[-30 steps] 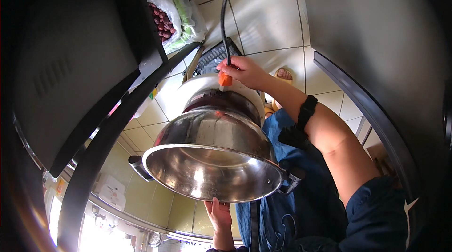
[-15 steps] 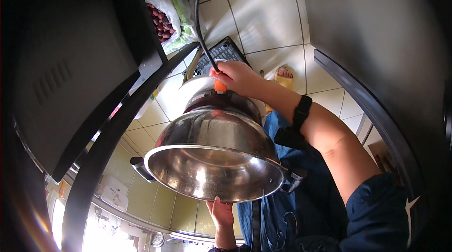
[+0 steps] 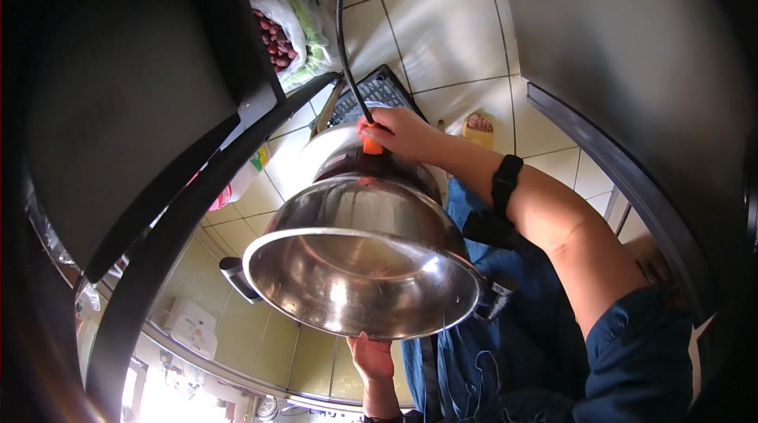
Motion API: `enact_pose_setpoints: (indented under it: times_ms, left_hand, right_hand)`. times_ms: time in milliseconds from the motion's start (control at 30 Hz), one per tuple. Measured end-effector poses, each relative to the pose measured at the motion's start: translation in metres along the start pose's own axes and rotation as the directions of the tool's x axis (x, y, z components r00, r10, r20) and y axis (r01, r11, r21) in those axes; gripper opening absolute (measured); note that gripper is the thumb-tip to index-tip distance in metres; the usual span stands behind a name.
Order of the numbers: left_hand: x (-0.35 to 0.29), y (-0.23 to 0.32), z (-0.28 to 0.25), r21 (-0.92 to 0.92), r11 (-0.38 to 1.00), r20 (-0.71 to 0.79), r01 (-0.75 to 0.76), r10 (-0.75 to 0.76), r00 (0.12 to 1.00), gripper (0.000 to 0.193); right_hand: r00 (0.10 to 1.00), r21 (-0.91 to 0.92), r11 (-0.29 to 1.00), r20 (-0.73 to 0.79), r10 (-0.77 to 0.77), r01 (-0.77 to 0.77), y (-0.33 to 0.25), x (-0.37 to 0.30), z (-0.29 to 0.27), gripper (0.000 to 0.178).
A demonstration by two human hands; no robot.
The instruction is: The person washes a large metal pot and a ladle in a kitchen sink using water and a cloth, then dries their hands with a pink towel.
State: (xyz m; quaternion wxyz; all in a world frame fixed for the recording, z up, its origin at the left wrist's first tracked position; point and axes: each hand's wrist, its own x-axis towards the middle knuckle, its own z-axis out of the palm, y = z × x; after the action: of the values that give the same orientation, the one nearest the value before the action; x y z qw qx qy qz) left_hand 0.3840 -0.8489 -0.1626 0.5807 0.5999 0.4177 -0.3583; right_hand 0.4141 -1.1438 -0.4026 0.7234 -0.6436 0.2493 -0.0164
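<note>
One orange plug (image 3: 372, 145) is clamped in the fingers of the right hand (image 3: 399, 135), its tip obscured at the dark base (image 3: 416, 172) of a tilted steel pot (image 3: 363, 281). At the pot's rim, the left hand (image 3: 371, 357) is partly hidden; its fingers' grip cannot be told.

Dark-jointed pale floor tiles (image 3: 442, 28) stretch between grey panels (image 3: 632, 52), with bright light (image 3: 178, 395) glaring at lower left.
</note>
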Motion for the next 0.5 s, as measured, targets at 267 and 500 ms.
enact_pose_setpoints:
  times_ms: [267, 500]
  left_hand:
    - [0.005, 0.004, -0.011, -0.115, 0.992, 0.155, -0.05, 0.067, 0.986, 0.044]
    - [-0.03, -0.02, -0.017, -0.082, 0.983, 0.03, -0.162, 0.165, 0.986, 0.047]
  right_hand:
    - [0.965, -0.008, 0.966, 0.055, 0.257, -0.257, -0.085, -0.086, -0.037, 0.054]
    - [0.924, -0.361, 0.885, 0.132, 0.36, -0.293, -0.152, -0.191, -0.032, 0.061]
